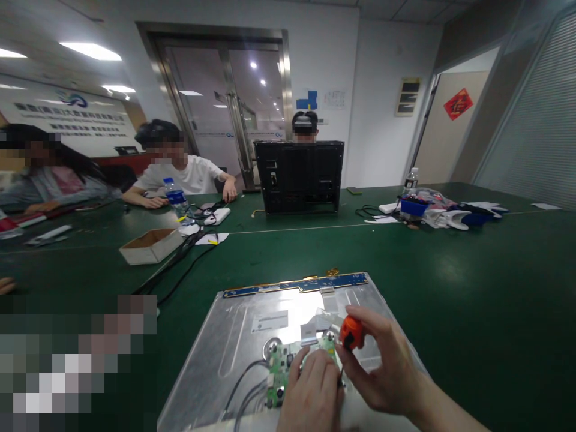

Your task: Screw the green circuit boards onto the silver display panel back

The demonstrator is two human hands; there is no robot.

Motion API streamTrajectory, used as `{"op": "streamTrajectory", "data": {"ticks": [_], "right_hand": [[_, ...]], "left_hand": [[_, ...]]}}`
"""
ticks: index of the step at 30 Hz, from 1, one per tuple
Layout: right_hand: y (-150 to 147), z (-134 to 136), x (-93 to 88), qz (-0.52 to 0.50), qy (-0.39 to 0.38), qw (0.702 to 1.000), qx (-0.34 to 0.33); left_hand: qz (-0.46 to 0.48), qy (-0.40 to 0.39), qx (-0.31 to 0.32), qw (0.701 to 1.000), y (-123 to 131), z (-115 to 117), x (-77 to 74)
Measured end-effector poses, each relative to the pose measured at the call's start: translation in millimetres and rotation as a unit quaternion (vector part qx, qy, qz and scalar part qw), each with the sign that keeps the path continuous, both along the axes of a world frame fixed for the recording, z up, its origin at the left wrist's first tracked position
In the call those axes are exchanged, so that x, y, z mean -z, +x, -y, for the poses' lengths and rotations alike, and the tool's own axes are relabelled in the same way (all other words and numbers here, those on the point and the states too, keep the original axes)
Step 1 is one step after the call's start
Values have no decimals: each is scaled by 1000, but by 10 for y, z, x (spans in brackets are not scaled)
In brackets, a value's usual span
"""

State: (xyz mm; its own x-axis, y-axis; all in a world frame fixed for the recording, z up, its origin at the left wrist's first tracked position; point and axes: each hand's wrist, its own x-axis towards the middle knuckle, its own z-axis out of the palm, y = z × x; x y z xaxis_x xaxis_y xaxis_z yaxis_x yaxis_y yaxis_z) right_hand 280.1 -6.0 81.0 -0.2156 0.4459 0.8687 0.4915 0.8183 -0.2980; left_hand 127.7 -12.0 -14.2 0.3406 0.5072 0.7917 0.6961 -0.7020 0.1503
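Tabletop (pixel 486 300) stretches past both side edges of the silvery panel (pixel 207 360). Right hand (pixel 389 360) pinches an orange handle (pixel 351 332); left hand (pixel 312 390) overlies the green board (pixel 279 366), its hold I can't tell.

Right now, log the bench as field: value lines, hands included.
left hand: over the green circuit board, partly hiding it
right hand: thumb and fingers gripping an orange handle
metal panel: under the board, blue strip along far edge
black cables: at the board's left side
table: green
across: upright black housing
far left: open box
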Motion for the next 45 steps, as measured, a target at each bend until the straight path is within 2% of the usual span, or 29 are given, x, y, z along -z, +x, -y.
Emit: {"op": "streamTrajectory", "data": {"ticks": [5,11,20,25,30,35,41,45], "right_hand": [[1,9,-13,-15,11,1000,9],[4,19,-9,-12,13,1000,16],[-6,4,-27,10,-1,1000,-4],[0,-13,6,8,-12,1000,-5],[-2,-19,19,7,-18,1000,-9],[-12,-25,17,6,-20,1000,-12],[-7,-21,20,3,-12,1000,-20],[10,-7,63,-1,4,1000,19]], "left_hand": [[-11,-54,9,998,8,29,21],[-16,19,-8,1000,13,-10,-33],[8,12,-5,1000,40,-12,41],[-9,21,-17,1000,22,-7,-48],[-59,-2,0,998,-13,23,-168],[-28,25,-9,999,1,8,-162],[-62,5,1,998,-49,3,-126],[-61,-24,6,998,-69,27,-119]]}}
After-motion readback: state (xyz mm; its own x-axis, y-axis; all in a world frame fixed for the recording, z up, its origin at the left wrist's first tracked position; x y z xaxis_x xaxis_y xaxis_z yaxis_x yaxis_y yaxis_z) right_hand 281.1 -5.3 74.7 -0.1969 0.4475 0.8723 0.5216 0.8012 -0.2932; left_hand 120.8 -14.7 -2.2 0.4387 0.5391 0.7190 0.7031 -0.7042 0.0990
